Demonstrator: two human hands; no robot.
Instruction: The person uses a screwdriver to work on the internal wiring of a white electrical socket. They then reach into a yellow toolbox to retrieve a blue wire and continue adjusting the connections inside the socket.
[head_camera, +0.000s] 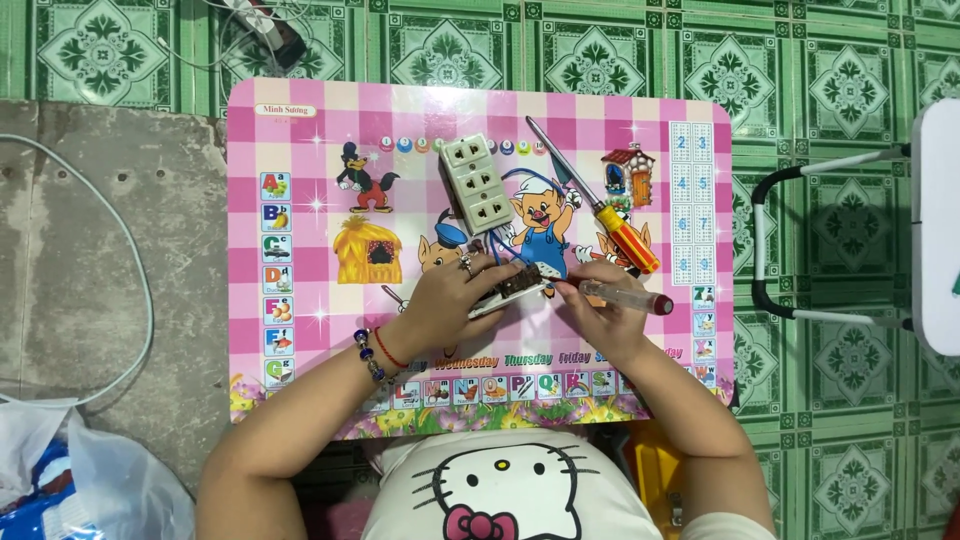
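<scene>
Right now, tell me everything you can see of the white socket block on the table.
The white socket block is a plastic-looking rectangular cover with three outlets in a row. It lies face up and tilted on the pink table, just above the left hand. Neither hand touches it. Wires appear to run from its lower end towards the hands.

A crumpled white-and-blue plastic bag package (60, 470) lies at the bottom-left on the grey floor slab (100, 230) — no labels, signs or screens show elsewhere.
</scene>
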